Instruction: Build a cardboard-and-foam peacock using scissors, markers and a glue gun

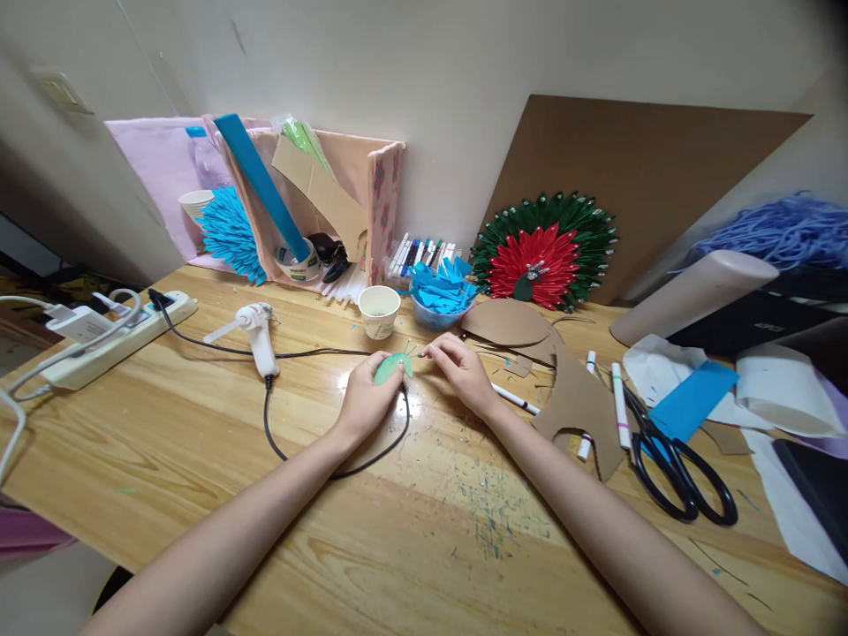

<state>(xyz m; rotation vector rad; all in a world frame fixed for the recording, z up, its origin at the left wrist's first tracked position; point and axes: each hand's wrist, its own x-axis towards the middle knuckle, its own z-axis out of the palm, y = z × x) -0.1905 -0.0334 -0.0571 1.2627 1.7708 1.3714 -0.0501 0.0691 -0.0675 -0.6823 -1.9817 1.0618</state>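
Observation:
My left hand [366,399] is closed around a small green cut-out piece [390,366], rounded and pale, pinched between thumb and fingers. Thin stalks [411,346] stick up from its upper right end. Close beside it, my right hand [464,373] has thumb and fingertips pressed together near these stalks; whatever lies between them is too small to name. A paper cup [379,314] stands just beyond both hands. The white glue gun [260,340] rests to the left, its black cord running past my left wrist.
A power strip [125,340] lies far left. Behind are a bowl of blue strips [442,300], markers [424,254] and a red and green fan-shaped decoration [547,247]. Cut cardboard [573,389], black-handled scissors [679,477] and blue material [695,399] lie on the right.

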